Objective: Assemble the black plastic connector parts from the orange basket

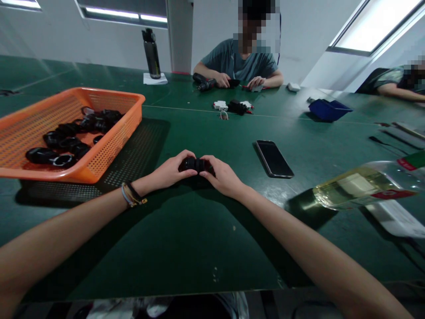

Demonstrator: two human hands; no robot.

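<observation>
Centrally, the black part (198, 165) sits clasped between both hands' (172, 170) (223, 176) curled fingers.

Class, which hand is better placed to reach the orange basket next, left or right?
Probably left: the left hand is nearer the orange basket; the right hand is farther. Both hold the black part.

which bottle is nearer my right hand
The clear bottle with yellowish liquid, over on the right; the dark bottle stands much farther off, on white paper.
</observation>
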